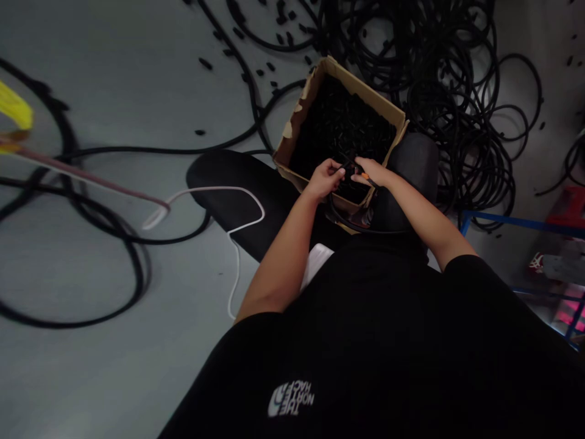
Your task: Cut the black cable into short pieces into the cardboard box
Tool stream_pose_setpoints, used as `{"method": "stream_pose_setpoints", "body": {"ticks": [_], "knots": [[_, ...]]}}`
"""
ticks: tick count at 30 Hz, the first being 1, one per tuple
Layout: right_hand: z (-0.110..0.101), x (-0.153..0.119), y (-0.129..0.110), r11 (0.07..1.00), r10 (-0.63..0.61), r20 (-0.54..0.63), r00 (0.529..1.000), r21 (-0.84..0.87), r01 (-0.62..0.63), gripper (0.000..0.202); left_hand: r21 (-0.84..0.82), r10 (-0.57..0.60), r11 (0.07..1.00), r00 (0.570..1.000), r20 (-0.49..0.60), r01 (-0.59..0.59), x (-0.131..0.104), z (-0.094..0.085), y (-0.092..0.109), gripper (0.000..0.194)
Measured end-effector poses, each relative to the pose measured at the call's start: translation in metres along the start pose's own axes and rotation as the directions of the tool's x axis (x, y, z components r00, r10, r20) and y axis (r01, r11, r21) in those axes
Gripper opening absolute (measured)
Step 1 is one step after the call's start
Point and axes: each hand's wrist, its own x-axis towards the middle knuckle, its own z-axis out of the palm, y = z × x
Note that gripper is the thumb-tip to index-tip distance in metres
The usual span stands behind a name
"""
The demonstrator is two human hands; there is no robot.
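Meeting over the near part of an open, brown cardboard box point(397, 113), two bare hands work around a slim black piece point(346, 164), its exact shape lost in the dark. The left hand point(326, 180) pinches this piece, its fingers narrow, with the thumb toward the right hand. The right hand point(369, 171) has its fingers closed around a small tool with orange-and-black handles point(365, 175); the tool's working end is too dark to make out. The hands are close together, both lower than the box's far wall in the view.

The box sits tilted in the view between the person's knees, its torn flaps upright, and holds many short black pieces point(350, 119). A black hose point(350, 225) curves below the hands, across the lap.

Beyond the box, a large tangle of black hose coils point(457, 91) lies on the grey floor point(150, 79), with small black pieces scattered near it. More black hose runs in wide loops at the left. A thin white cable point(235, 244) crosses the left thigh, near a pinkish rod-like strip point(91, 174) and a blurred yellow object point(16, 110). A flat white object point(317, 262) lies partly hidden beside the left forearm. At the right stands a blue frame point(525, 222).
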Motion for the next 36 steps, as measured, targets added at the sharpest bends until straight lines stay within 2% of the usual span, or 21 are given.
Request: {"method": "stream_pose_setpoints", "body": {"ticks": [5,9,12,14,17,19,21,26,28,32,36], "knots": [[-0.008,-0.002,-0.009,0.998,0.058,0.013,0.998,-0.012,-0.057,0.026,-0.076,-0.018,0.997,1.000,-0.023,0.017,-0.001,-0.001,0.001,0.046],[-0.011,-0.004,-0.013,0.997,0.081,0.012,0.997,-0.010,-0.081,0.032,-0.180,-0.093,0.980,0.995,-0.021,0.088,0.001,-0.005,0.003,0.035],[-0.009,-0.006,-0.013,0.995,0.095,0.012,0.995,-0.013,-0.095,0.032,-0.242,-0.137,0.962,0.990,-0.020,0.128,0.003,-0.008,0.005,0.034],[-0.007,-0.007,-0.013,0.992,0.116,0.021,0.993,0.042,-0.117,0.029,-0.253,-0.134,0.960,0.989,-0.055,0.116,0.005,-0.009,0.006,0.035],[-0.004,-0.006,-0.013,0.956,0.181,0.033,0.983,0.228,-0.184,0.024,-0.243,-0.091,0.968,0.988,-0.125,0.059,0.005,-0.005,0.010,0.027],[-0.003,-0.004,-0.012,0.922,0.194,0.029,0.980,0.335,-0.193,0.019,-0.234,-0.053,0.972,0.991,-0.123,0.023,0.003,-0.001,0.011,0.018],[-0.002,-0.002,-0.010,0.916,0.165,0.028,0.986,0.367,-0.164,0.018,-0.214,-0.017,0.977,0.996,-0.089,-0.003,0.001,0.002,0.011,0.018],[-0.003,0.000,-0.011,0.959,0.056,0.115,0.992,0.269,-0.085,0.019,-0.139,-0.015,0.990,0.999,-0.045,0.008,0.001,0.008,0.003,0.046],[-0.004,0.000,-0.013,0.967,0.059,0.128,0.990,0.240,-0.088,0.019,-0.135,-0.022,0.991,0.999,-0.045,0.016,0.004,0.009,-0.001,0.049],[-0.007,-0.001,-0.017,0.986,0.083,0.064,0.995,0.140,-0.091,0.018,-0.179,-0.010,0.984,0.996,-0.090,-0.006,0.010,0.008,-0.009,0.043],[-0.011,-0.001,-0.017,0.998,0.059,0.022,0.998,0.026,-0.059,0.012,-0.141,0.014,0.990,0.999,-0.031,-0.019,0.013,0.005,-0.016,0.055]]}}
